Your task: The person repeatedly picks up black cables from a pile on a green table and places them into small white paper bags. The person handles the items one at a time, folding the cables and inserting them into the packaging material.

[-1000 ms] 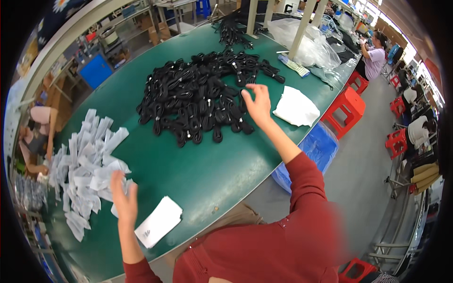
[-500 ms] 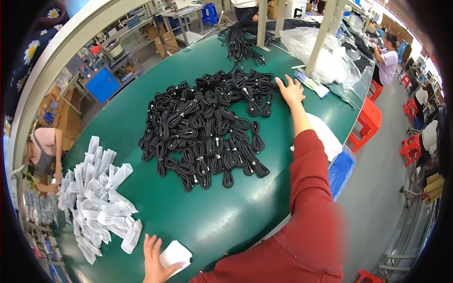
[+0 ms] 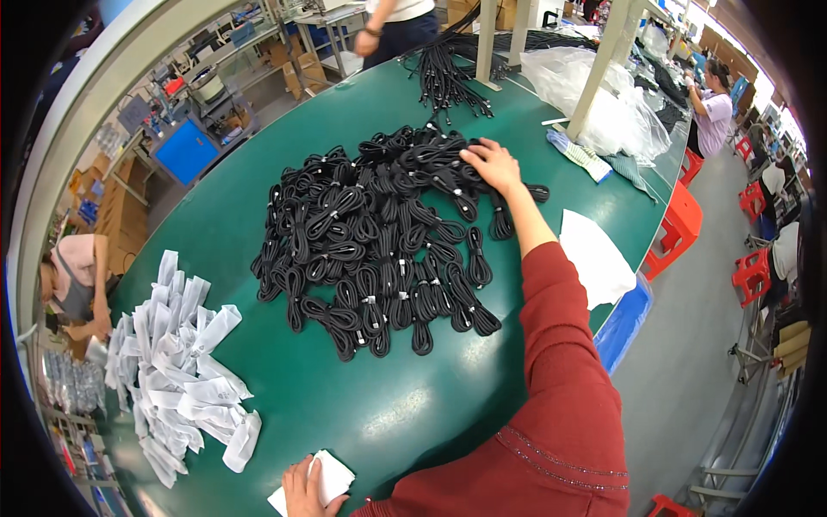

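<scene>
A heap of black cables (image 3: 353, 233), each coiled and tied into a small bundle, covers the middle of the green table. My right hand (image 3: 495, 165) lies over the heap's far right edge, fingers spread on the bundles and none lifted. Below its wrist, a few bundles stick out to the right. Close to the near edge, my left hand (image 3: 308, 493) rests on a small stack of folded white sheets (image 3: 336, 476), thumb apart from its fingers. Left of the heap lies a pile of white sleeve-like packets (image 3: 194, 370).
Long loose black cables (image 3: 448, 77) hang together at the far end beside metal posts (image 3: 594, 86). Clear plastic sheeting (image 3: 594, 95), a striped glove (image 3: 579, 157) and a white sheet (image 3: 594, 258) lie along the right. Red stools (image 3: 676, 226) stand beyond; a co-worker (image 3: 77, 276) bends at left.
My right hand has moved left onto the heap, and bundles at its right edge have shifted. My left hand has come down onto the white sheets. A person at the back has moved left.
</scene>
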Tool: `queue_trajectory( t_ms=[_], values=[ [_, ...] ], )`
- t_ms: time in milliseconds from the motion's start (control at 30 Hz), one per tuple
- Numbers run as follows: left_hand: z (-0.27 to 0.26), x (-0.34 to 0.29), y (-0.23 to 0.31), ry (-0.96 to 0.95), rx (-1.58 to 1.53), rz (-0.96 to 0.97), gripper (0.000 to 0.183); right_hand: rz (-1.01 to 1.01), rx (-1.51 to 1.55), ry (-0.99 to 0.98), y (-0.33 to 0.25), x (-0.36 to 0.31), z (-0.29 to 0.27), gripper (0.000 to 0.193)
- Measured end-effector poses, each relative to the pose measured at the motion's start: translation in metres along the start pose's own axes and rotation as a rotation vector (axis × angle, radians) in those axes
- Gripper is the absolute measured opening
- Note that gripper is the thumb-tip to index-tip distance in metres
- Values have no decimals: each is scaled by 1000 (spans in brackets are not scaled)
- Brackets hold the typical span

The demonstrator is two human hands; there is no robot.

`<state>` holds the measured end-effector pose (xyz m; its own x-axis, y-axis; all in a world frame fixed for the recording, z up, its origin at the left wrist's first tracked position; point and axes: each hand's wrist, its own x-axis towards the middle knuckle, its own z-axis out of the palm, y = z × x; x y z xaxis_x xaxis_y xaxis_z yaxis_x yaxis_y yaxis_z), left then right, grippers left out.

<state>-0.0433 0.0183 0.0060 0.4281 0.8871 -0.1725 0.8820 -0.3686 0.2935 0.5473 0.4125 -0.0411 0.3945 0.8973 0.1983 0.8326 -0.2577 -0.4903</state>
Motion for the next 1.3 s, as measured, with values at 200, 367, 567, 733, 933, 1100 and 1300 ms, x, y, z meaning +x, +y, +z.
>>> queue_trajectory(
  t_ms=[200, 367, 567, 733, 933, 1100, 1300],
  values=[
    [14, -1, -7, 125, 29, 107, 99, -58, 55, 23, -40, -44, 21, 56],
    [13, 6, 2, 196, 53, 154, 94, -85, 105, 3, -65, -84, 27, 53],
    [19, 0, 8, 249, 46, 125, 91, -107, 156, -38, -98, -134, 35, 64],
    [24, -4, -2, 321, 52, 173, 90, -149, 143, -8, -139, -177, 49, 71],
    [16, -2, 2, 296, -23, 159, 98, -198, 142, 57, -151, -201, 70, 88],
    [13, -23, -2, 638, -145, -8, 70, -493, 100, 357, -167, -264, 26, 55],
    [29, -14, 9, 796, -426, -37, 17, -586, 21, -83, -173, -417, -37, 30]
  ],
)
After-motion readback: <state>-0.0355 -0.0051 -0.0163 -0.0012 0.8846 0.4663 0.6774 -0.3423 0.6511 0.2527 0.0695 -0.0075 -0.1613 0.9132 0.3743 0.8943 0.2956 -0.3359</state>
